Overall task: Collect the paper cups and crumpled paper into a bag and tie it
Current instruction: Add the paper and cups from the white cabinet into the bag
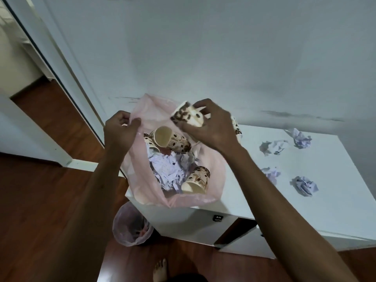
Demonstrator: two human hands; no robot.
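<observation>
A pink translucent bag lies open on the left corner of a white cabinet top. Inside it are crumpled white paper and paper cups with a brown bean print, one at the top and one lower right. My left hand pinches the bag's left rim and holds it up. Over the bag's mouth, my right hand grips another printed paper cup. One more cup shows just behind my right wrist. Several crumpled paper balls lie on the cabinet top, among them one far right and one nearer.
A small bin lined with a pink bag stands on the wooden floor below the cabinet's left corner. A white wall rises behind the cabinet, and a doorway frame runs along the left. My bare foot is on the floor.
</observation>
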